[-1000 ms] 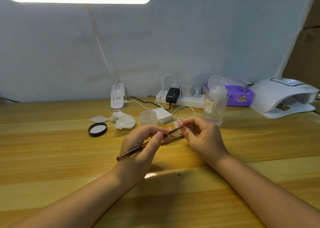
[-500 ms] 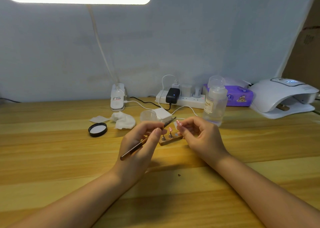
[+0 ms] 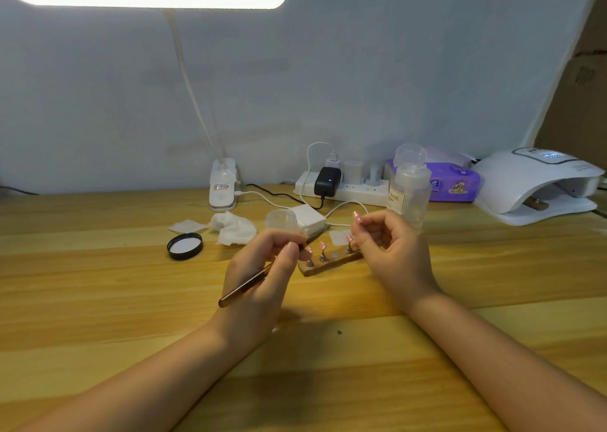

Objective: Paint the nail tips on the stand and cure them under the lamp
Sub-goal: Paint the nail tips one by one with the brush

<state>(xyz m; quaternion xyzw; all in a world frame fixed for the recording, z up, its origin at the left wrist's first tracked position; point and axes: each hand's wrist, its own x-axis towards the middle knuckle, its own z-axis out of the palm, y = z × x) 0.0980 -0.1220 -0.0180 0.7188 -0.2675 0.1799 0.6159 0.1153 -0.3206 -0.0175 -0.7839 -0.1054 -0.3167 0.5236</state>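
left hand point(image 3: 262, 267) gripping a brown brush point(image 3: 253, 282) by its handle, tip toward the nail tips point(image 3: 322, 246). wooden stand point(image 3: 331, 262) lying on the counter point(image 3: 98, 300) between both hands. right hand point(image 3: 391, 247) just above the stand's right end, fingers loosely curled, holding nothing visible. white curing lamp point(image 3: 538, 185) far right.

Left hand point(image 3: 262, 267) pinches a brush point(image 3: 249, 282) just left of the wooden nail-tip stand point(image 3: 331, 262); right hand point(image 3: 391, 251), fingers curled, hovers over the stand's right end.
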